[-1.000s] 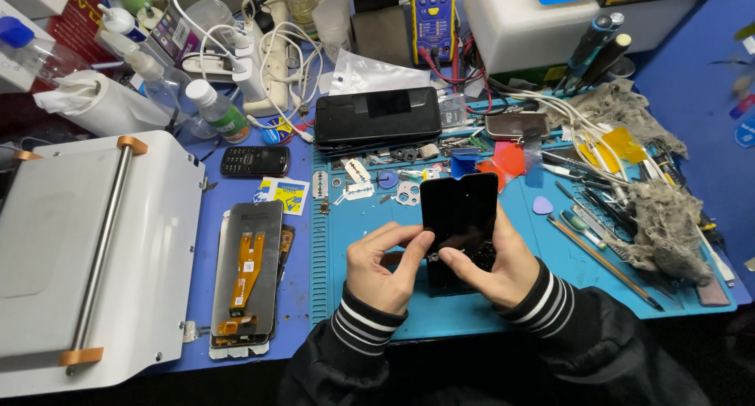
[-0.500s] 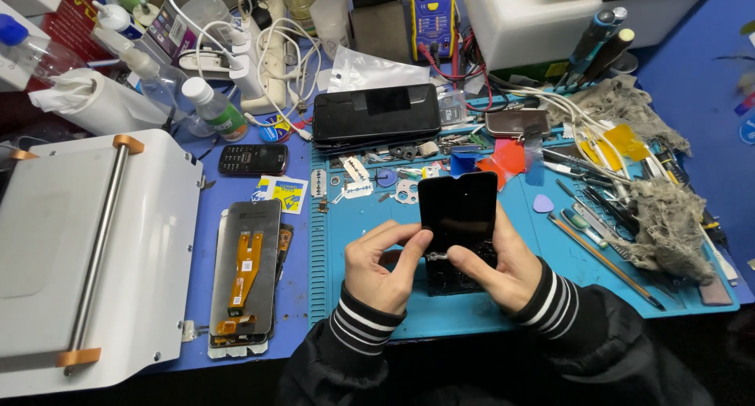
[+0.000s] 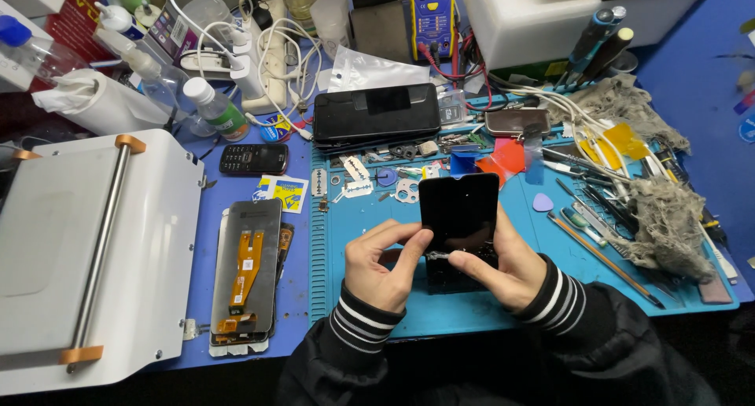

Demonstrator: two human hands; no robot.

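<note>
Both my hands hold a black phone screen panel [image 3: 458, 208] upright over the blue work mat [image 3: 487, 308]. My left hand [image 3: 379, 266] grips its lower left edge with thumb and forefinger. On the lower right edge sits my right hand [image 3: 503, 263], fingers pinching near the bottom, where a small flex connector shows. The bottom part of the panel is hidden behind my fingers.
A detached display with an orange flex cable [image 3: 246, 274] lies left of the mat. A white machine with a metal bar [image 3: 86, 253] fills the left side. A small black keypad phone [image 3: 253, 159], a stack of black phones [image 3: 376, 116], tweezers and rags [image 3: 661, 217] lie around.
My hands and the screen panel have stayed in nearly the same spot. My fingers have shifted slightly along the panel's bottom edge.
</note>
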